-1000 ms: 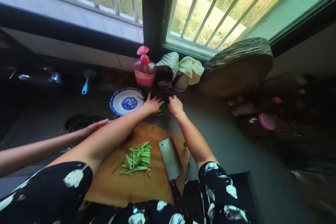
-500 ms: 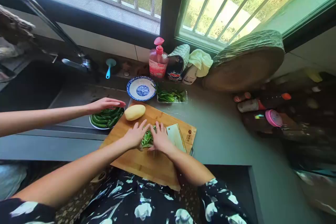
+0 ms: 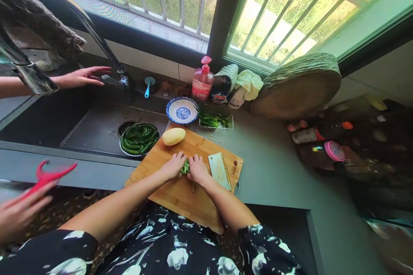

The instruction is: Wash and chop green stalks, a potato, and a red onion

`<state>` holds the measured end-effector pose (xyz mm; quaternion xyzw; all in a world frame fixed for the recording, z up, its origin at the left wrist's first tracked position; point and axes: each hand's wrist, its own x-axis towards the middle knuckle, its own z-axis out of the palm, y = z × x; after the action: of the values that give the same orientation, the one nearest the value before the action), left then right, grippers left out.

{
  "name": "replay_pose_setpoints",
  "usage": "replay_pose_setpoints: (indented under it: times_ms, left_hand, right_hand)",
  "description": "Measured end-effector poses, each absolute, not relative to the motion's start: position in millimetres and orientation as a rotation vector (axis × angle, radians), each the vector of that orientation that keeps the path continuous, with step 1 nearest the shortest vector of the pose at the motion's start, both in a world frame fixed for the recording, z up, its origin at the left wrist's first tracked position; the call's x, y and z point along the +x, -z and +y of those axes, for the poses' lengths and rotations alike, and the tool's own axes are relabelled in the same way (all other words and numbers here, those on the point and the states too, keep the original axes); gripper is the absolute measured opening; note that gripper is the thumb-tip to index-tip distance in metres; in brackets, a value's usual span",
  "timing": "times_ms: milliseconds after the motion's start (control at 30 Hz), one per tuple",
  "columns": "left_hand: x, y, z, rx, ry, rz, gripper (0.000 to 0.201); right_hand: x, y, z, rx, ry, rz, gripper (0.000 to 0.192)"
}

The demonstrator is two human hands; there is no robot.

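Both hands are down on the cutting board (image 3: 180, 197), pressed in from either side of a small heap of cut green stalks (image 3: 185, 166). The left hand (image 3: 172, 166) curls its fingers around the near side of the heap, the right hand (image 3: 197, 169) cups the other side, and between them only a sliver of green shows; most of the heap is hidden under the fingers. One stray stalk pokes out below the right hand.

A cleaver (image 3: 220, 171) lies flat on the board just beside the right hand, its handle out of sight behind the wrist. A potato (image 3: 173, 136) sits at the board's far corner, apart from both hands.

Beyond it, a blue-and-white plate (image 3: 182, 111) and a small tray of greens (image 3: 215, 120). In the sink (image 3: 93, 126), a bowl of green peppers (image 3: 139, 139).

Far left, another person's hand (image 3: 82, 76) reaches to the tap (image 3: 116, 78), the arm cut off by the frame edge. Bottom left, a blurred hand (image 3: 19, 212) with something red (image 3: 48, 175), too smeared to name. The right side of the counter is dark clutter, hard to make out
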<state>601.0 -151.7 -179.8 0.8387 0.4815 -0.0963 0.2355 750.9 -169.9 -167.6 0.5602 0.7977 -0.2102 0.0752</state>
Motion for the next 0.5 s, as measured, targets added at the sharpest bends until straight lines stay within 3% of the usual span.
replay_pose_setpoints:
  times_ms: [167, 500]
  left_hand:
    - [614, 175, -154, 2.328, 0.285, 1.369, 0.032]
    - [620, 164, -140, 2.172, 0.250, 1.431, 0.028]
  right_hand:
    - [746, 178, -170, 1.776, 0.529, 2.377, 0.021]
    - [754, 178, -151, 1.872, 0.765, 2.284, 0.021]
